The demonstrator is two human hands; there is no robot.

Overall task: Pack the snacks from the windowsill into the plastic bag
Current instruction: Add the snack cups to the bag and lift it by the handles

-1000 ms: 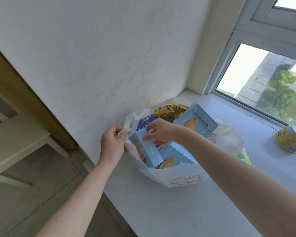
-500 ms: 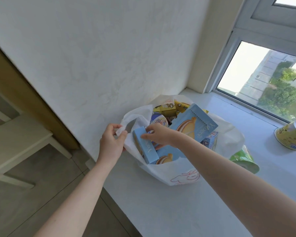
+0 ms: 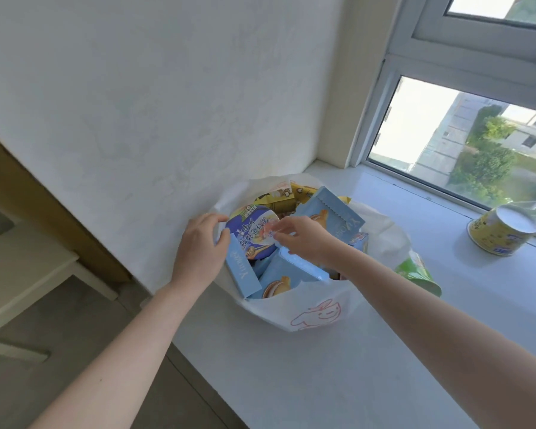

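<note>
A white plastic bag [image 3: 319, 314] with a red drawing stands open on the windowsill [image 3: 322, 382], against the wall. Inside are light blue snack boxes [image 3: 243, 270], a blue noodle bowl [image 3: 254, 232] and yellow packets [image 3: 279, 195]. My left hand [image 3: 200, 249] grips the bag's left rim. My right hand [image 3: 304, 239] reaches into the bag over the boxes, fingertips curled at the noodle bowl's lid; whether it pinches anything is unclear. A yellow cup [image 3: 502, 232] lies on its side on the sill at the right. A green cup [image 3: 421, 275] lies behind the bag's right side.
The white wall [image 3: 167, 103] rises directly behind the bag. The window frame [image 3: 375, 113] closes the sill's far end. The sill's front edge drops to the floor at the left, where a pale table [image 3: 22, 274] stands.
My right hand has let the light blue box settle in the bag and moved up to the noodle bowl. My left hand has slid down along the bag's rim.
</note>
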